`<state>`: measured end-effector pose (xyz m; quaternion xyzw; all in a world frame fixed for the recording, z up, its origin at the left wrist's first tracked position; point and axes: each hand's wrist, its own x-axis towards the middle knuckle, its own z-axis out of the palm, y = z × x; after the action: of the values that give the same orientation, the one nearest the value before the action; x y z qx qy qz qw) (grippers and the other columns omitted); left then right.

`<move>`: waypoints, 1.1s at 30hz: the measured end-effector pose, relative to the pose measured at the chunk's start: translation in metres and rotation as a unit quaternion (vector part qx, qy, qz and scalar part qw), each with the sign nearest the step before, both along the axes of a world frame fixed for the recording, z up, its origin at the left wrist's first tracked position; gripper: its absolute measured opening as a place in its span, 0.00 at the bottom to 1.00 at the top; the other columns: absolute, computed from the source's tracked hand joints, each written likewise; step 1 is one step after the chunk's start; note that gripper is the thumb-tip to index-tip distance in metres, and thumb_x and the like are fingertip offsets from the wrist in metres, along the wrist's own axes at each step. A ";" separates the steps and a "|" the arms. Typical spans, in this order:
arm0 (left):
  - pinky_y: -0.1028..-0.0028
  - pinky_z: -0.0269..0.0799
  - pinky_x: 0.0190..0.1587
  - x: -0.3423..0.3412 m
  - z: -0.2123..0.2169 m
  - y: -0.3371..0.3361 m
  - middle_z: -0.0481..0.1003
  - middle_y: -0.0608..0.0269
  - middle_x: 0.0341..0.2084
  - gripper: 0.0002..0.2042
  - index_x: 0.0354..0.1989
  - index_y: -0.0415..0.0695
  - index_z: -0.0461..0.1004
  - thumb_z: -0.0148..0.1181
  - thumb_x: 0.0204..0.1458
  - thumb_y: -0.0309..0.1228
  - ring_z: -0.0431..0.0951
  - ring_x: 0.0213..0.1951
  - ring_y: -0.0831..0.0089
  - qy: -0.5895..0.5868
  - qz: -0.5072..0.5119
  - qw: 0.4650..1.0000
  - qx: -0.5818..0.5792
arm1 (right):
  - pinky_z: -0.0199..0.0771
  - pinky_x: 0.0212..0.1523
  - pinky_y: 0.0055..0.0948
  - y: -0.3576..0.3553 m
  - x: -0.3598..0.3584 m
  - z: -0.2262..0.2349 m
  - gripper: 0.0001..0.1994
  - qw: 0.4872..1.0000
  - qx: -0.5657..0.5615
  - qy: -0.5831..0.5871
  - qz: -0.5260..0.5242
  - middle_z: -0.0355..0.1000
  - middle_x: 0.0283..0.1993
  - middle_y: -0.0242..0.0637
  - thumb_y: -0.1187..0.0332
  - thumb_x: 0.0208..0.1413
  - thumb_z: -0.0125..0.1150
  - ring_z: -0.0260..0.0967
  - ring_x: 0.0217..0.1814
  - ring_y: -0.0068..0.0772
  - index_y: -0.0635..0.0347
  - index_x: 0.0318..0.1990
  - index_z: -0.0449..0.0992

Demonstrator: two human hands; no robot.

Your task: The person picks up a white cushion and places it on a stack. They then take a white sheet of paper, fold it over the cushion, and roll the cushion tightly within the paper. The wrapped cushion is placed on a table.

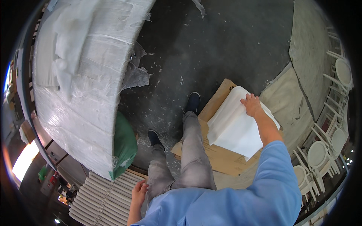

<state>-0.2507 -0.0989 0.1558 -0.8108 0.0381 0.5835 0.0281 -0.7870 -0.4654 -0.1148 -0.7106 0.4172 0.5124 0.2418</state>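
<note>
My right hand (252,104) reaches out to the upper end of a white sheet (237,128), or a thin stack of them; its fingers are spread and rest on the surface. Under the sheet lies flattened brown cardboard (222,162) with print on it. The sheet curves at its far end, and a lower corner sticks out past the rest. My left hand (139,193) hangs beside my left thigh, fingers loosely bent and apart, with nothing visible in it.
A large stack wrapped in clear plastic (86,75) rises at left, with torn film at its edge. Below it are a green bag (125,145) and a row of pale slats (102,199). Beige cloth (288,98) covers the floor at right, near several white chairs (318,154).
</note>
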 end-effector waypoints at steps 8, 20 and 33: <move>0.73 0.74 0.47 -0.022 0.004 -0.065 0.81 0.59 0.46 0.19 0.63 0.41 0.71 0.53 0.68 0.35 0.80 0.42 0.73 0.041 0.067 0.989 -0.123 | 0.68 0.63 0.51 0.022 -0.037 0.078 0.30 0.997 0.048 -0.057 -0.037 0.69 0.59 0.46 0.71 0.48 0.65 0.65 0.65 0.51 0.52 0.62 0.68; 0.68 0.77 0.47 0.051 -0.038 0.013 0.82 0.57 0.44 0.21 0.61 0.43 0.74 0.59 0.63 0.40 0.82 0.41 0.66 0.049 -0.009 0.987 -0.153 | 0.72 0.56 0.52 0.225 -0.039 0.290 0.19 0.986 -0.132 -0.023 -0.100 0.75 0.49 0.48 0.64 0.41 0.69 0.72 0.55 0.53 0.54 0.45 0.80; 0.38 0.46 0.73 0.104 0.151 -0.005 0.53 0.46 0.74 0.53 0.77 0.57 0.52 0.80 0.40 0.40 0.48 0.76 0.42 -0.065 -0.512 0.557 -0.651 | 0.67 0.47 0.49 0.348 0.243 0.536 0.19 0.885 -0.350 -0.305 -0.038 0.71 0.38 0.48 0.71 0.35 0.67 0.68 0.45 0.58 0.59 0.41 0.78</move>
<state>-0.1469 -0.1035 0.3063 -0.4885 0.8141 0.2330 -0.2105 -0.5436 -0.1176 0.4209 -0.8539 0.5018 0.0817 0.1114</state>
